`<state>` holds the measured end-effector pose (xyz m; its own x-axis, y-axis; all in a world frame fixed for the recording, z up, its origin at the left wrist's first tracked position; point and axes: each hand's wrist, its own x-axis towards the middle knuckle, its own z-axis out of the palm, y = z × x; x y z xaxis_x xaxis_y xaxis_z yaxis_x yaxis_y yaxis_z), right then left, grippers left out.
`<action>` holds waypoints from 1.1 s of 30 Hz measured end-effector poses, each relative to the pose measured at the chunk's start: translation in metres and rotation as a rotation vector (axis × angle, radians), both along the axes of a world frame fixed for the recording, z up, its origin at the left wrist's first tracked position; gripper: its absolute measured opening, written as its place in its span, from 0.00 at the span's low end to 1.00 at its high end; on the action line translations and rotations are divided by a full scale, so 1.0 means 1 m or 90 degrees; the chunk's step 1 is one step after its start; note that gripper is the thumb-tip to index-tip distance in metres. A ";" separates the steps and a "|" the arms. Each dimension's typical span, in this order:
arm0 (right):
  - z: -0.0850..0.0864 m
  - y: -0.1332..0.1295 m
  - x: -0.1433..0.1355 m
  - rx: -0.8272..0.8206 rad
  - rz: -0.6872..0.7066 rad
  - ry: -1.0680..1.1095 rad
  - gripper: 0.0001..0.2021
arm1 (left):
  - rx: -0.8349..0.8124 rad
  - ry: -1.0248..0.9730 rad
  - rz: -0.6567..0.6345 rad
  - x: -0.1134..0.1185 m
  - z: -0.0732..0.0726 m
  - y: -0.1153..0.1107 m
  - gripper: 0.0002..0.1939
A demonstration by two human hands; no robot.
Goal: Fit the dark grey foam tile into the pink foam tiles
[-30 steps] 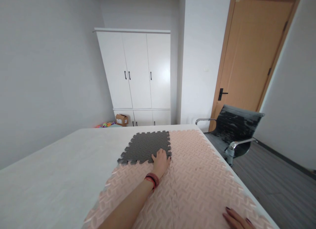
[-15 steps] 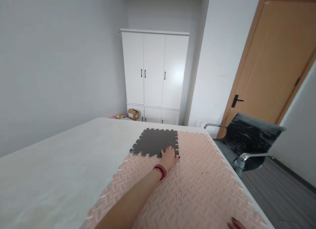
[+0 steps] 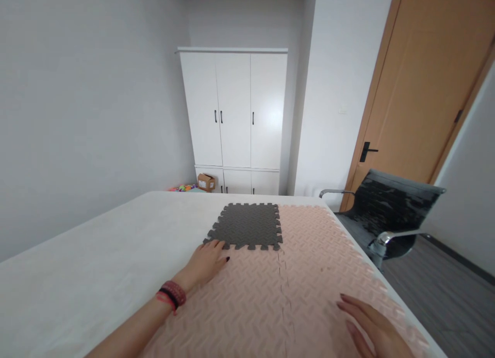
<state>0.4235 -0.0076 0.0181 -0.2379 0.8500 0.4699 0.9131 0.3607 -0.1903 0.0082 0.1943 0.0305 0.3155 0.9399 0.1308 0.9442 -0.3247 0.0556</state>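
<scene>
Head view: the left hand lies flat and released on the pink mat, fingertips at the near left corner of the grey tile. That tile sits just ahead of it, toothed edges locked into the pink pieces on its near and right sides. The right hand rests flat and empty, well apart, near the bench edge. A chair stands beyond.

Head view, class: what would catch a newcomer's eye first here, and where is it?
The dark grey foam tile stands out, locked into the pink foam mat on the white table. The left hand lies flat at the grey tile's near left corner; the right hand rests on the pink mat, near right.
</scene>
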 end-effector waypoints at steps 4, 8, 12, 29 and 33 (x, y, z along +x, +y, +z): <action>0.048 0.069 -0.077 -0.163 0.123 0.018 0.20 | -0.009 0.013 0.014 -0.007 -0.008 -0.003 0.29; 0.037 0.141 -0.117 -0.213 0.111 -0.062 0.23 | -0.019 0.014 0.010 -0.008 -0.009 -0.004 0.32; 0.015 0.171 -0.122 -0.217 0.084 -0.109 0.18 | -0.019 0.019 -0.006 -0.011 -0.008 -0.005 0.32; 0.001 0.191 -0.124 -0.189 0.059 -0.088 0.17 | 0.018 0.031 -0.047 0.002 -0.002 -0.002 0.25; 0.002 0.193 -0.118 -0.218 0.095 -0.082 0.17 | 0.014 -0.001 -0.131 0.030 -0.005 -0.009 0.25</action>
<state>0.3059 0.1852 0.0198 -0.4090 0.9041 0.1236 0.8797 0.4267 -0.2100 0.0383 0.1856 0.0258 0.5008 0.8523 0.1510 0.8574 -0.5123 0.0482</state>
